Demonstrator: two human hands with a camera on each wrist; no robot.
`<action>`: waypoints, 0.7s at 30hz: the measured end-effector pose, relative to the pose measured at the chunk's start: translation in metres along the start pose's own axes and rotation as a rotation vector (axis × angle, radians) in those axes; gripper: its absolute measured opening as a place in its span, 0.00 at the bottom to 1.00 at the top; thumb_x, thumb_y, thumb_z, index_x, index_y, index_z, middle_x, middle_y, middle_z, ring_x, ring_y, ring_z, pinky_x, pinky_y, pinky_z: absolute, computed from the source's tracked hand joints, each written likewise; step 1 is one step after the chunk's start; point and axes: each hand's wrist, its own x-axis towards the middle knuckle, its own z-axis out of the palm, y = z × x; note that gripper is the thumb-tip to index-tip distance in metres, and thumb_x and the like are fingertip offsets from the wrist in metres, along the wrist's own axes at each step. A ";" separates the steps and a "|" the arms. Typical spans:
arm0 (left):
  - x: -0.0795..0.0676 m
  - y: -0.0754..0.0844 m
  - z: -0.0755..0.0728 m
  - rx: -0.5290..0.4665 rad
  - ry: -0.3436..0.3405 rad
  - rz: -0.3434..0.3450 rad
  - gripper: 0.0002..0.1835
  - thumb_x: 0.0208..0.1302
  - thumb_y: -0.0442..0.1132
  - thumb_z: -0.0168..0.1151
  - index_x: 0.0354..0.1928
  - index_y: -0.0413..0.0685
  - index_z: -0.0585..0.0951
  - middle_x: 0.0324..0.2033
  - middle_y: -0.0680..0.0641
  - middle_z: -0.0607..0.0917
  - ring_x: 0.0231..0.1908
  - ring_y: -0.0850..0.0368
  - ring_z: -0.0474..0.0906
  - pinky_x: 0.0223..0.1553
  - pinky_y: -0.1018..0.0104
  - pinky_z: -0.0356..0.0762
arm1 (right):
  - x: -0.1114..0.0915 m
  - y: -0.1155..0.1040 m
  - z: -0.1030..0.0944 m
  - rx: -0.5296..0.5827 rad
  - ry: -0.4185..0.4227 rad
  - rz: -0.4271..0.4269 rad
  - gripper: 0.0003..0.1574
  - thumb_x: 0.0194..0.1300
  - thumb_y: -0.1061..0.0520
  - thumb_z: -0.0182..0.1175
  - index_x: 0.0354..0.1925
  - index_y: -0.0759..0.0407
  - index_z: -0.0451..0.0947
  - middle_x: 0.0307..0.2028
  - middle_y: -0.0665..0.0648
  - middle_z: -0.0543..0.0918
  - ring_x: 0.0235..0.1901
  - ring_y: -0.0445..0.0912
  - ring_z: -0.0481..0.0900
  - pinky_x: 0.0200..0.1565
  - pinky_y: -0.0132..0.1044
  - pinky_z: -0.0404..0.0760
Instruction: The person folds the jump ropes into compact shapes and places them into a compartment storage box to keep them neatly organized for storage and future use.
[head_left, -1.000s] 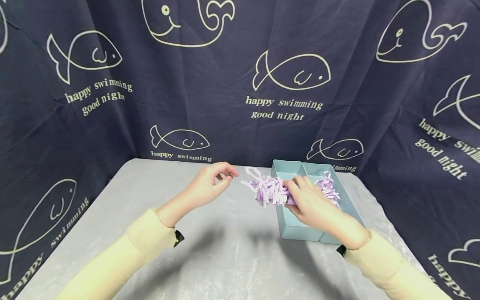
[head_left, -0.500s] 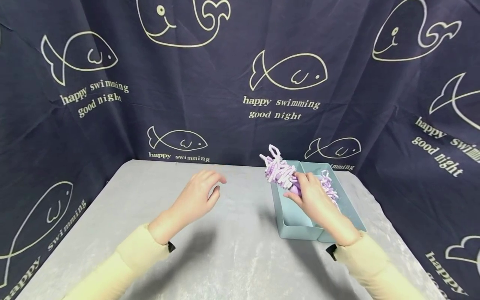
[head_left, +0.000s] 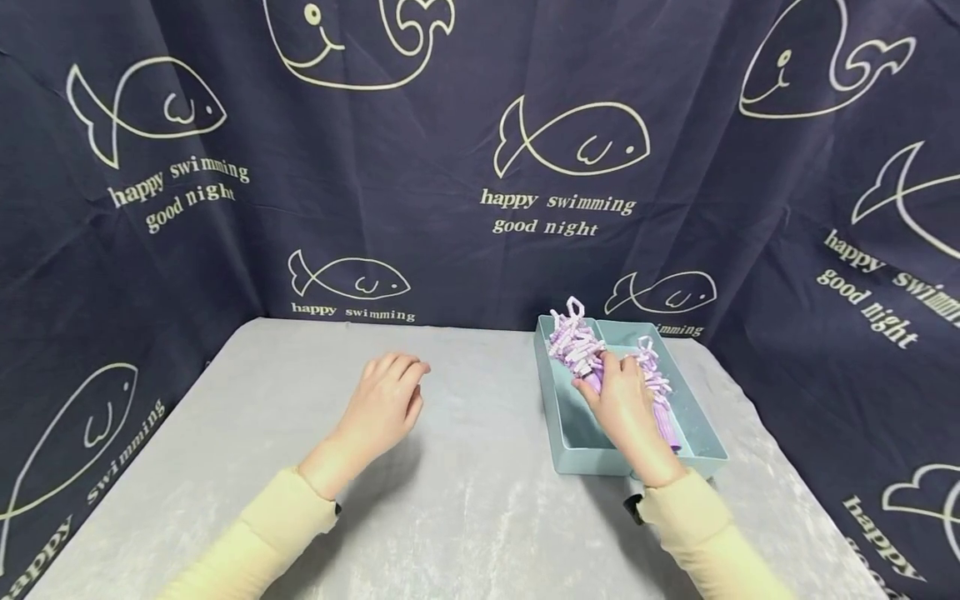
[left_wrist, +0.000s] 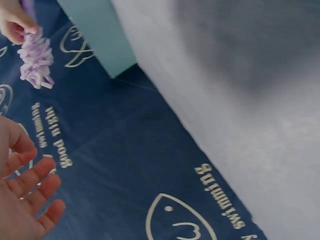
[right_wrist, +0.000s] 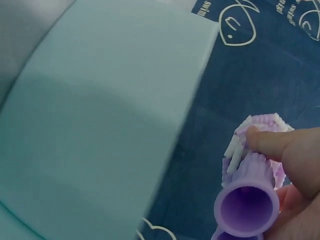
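My right hand (head_left: 624, 404) grips a purple-and-white beaded jump rope (head_left: 574, 343), bundled up, over the left compartment of the blue-green box (head_left: 592, 462). In the right wrist view, the thumb presses along the bundle and two hollow purple handles (right_wrist: 247, 210) point toward the camera. A second beaded jump rope (head_left: 652, 371) lies in the right compartment, its purple handles toward the near end and partly behind my right hand. My left hand (head_left: 381, 398) hovers above the table left of the box, fingers loosely bent and holding nothing; the left wrist view shows its fingers (left_wrist: 37, 187) spread.
The grey-covered table (head_left: 480, 517) extends in front of and left of the box. Dark blue curtains (head_left: 450, 167) printed with fish and lettering stand around its back and sides. A divider splits the box lengthwise into two compartments.
My right hand has swung the jump rope rightward, from beyond the box's left side to over its left compartment. My left hand has drawn back to the left, away from the rope.
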 end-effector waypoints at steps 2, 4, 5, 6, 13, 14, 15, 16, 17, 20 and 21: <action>-0.004 -0.004 0.006 0.024 -0.012 0.002 0.13 0.54 0.31 0.56 0.43 0.43 0.78 0.41 0.45 0.80 0.45 0.48 0.74 0.42 0.55 0.68 | 0.000 0.001 0.005 -0.008 -0.012 0.054 0.38 0.57 0.47 0.65 0.55 0.71 0.67 0.43 0.74 0.70 0.44 0.68 0.69 0.39 0.63 0.68; -0.008 -0.008 0.012 0.049 -0.028 0.004 0.14 0.53 0.32 0.57 0.44 0.43 0.78 0.41 0.45 0.80 0.45 0.48 0.74 0.42 0.54 0.68 | -0.001 0.003 0.011 -0.016 -0.017 0.094 0.38 0.58 0.46 0.64 0.56 0.71 0.66 0.45 0.76 0.69 0.47 0.70 0.69 0.41 0.66 0.67; -0.009 -0.010 0.015 0.059 -0.038 0.006 0.14 0.53 0.32 0.57 0.44 0.43 0.77 0.41 0.45 0.80 0.45 0.48 0.74 0.43 0.54 0.68 | -0.002 0.003 0.015 -0.021 -0.016 0.111 0.38 0.58 0.46 0.64 0.56 0.71 0.66 0.46 0.76 0.69 0.47 0.70 0.69 0.42 0.66 0.67; -0.011 -0.011 0.018 0.069 -0.049 0.005 0.14 0.53 0.32 0.57 0.44 0.43 0.77 0.41 0.45 0.80 0.45 0.48 0.73 0.43 0.54 0.68 | -0.002 0.004 0.018 -0.023 -0.014 0.124 0.38 0.58 0.46 0.64 0.55 0.71 0.66 0.47 0.77 0.68 0.47 0.71 0.68 0.42 0.66 0.67; -0.023 -0.017 0.031 0.096 -0.124 -0.005 0.14 0.52 0.33 0.58 0.44 0.44 0.77 0.42 0.45 0.79 0.46 0.47 0.73 0.42 0.54 0.67 | -0.002 0.012 0.040 -0.053 -0.032 0.162 0.35 0.58 0.47 0.63 0.51 0.74 0.67 0.43 0.79 0.70 0.46 0.72 0.70 0.39 0.66 0.69; -0.025 -0.017 0.032 0.096 -0.132 -0.007 0.14 0.53 0.33 0.58 0.44 0.44 0.76 0.43 0.45 0.79 0.46 0.47 0.72 0.42 0.55 0.67 | -0.001 0.012 0.042 -0.055 -0.046 0.166 0.35 0.58 0.47 0.63 0.50 0.74 0.66 0.43 0.79 0.69 0.46 0.72 0.70 0.40 0.66 0.69; -0.026 -0.017 0.034 0.096 -0.139 -0.009 0.14 0.53 0.33 0.58 0.44 0.44 0.76 0.43 0.45 0.78 0.47 0.47 0.72 0.42 0.55 0.67 | 0.000 0.013 0.044 -0.058 -0.060 0.171 0.35 0.58 0.47 0.63 0.49 0.75 0.66 0.42 0.80 0.69 0.46 0.73 0.70 0.40 0.65 0.70; -0.026 -0.017 0.034 0.091 -0.144 -0.013 0.14 0.53 0.33 0.58 0.44 0.44 0.76 0.43 0.45 0.78 0.47 0.47 0.72 0.42 0.55 0.67 | 0.001 0.014 0.046 -0.062 -0.071 0.176 0.35 0.58 0.48 0.64 0.49 0.75 0.66 0.42 0.80 0.69 0.46 0.73 0.70 0.40 0.65 0.70; -0.027 -0.017 0.035 0.086 -0.149 -0.017 0.14 0.53 0.33 0.58 0.44 0.44 0.76 0.43 0.45 0.78 0.47 0.47 0.72 0.42 0.55 0.67 | 0.002 0.015 0.048 -0.066 -0.084 0.187 0.35 0.58 0.47 0.64 0.48 0.75 0.66 0.43 0.80 0.69 0.46 0.73 0.70 0.40 0.64 0.71; -0.026 -0.015 0.036 0.064 -0.152 -0.027 0.14 0.54 0.33 0.57 0.45 0.45 0.76 0.44 0.45 0.77 0.47 0.47 0.72 0.43 0.54 0.67 | 0.005 0.015 0.052 -0.093 -0.126 0.222 0.36 0.58 0.47 0.63 0.48 0.76 0.64 0.43 0.81 0.68 0.45 0.74 0.70 0.40 0.64 0.71; -0.026 -0.015 0.036 0.057 -0.153 -0.029 0.14 0.54 0.33 0.57 0.45 0.45 0.75 0.44 0.45 0.77 0.47 0.47 0.71 0.44 0.54 0.67 | 0.006 0.015 0.053 -0.102 -0.137 0.236 0.36 0.58 0.46 0.63 0.48 0.76 0.64 0.44 0.82 0.68 0.45 0.74 0.70 0.40 0.64 0.71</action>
